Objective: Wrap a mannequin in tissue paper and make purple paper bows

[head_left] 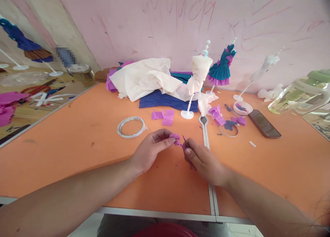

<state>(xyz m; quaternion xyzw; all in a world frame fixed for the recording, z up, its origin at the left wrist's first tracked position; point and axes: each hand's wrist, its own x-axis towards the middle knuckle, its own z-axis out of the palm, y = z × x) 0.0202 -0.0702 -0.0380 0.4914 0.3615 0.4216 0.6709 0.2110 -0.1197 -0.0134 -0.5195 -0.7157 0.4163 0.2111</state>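
Pinched between the thumb and fingers of my left hand (151, 147) is a small ruffled strip of purple crepe paper (174, 136). My right hand (207, 163) is closed around a thin dark pointed tool (184, 140), whose tip sticks up past the thumb; its lower part is hidden in the fist, so its kind does not show. The strip's loose end reaches the right fingers. Both hands are just above the orange table (180, 192). Beyond them lie flat purple crepe pieces (168, 117). A ring of double-sided tape (119, 129) lies near the left hand.
A small dress form in white paper (201, 68) stands at the back, near one in a teal dress (221, 69). White crepe (144, 75) covers blue crepe (154, 101). At right are a scrap bowl (249, 110), a phone (265, 124) and a bottle (301, 92).
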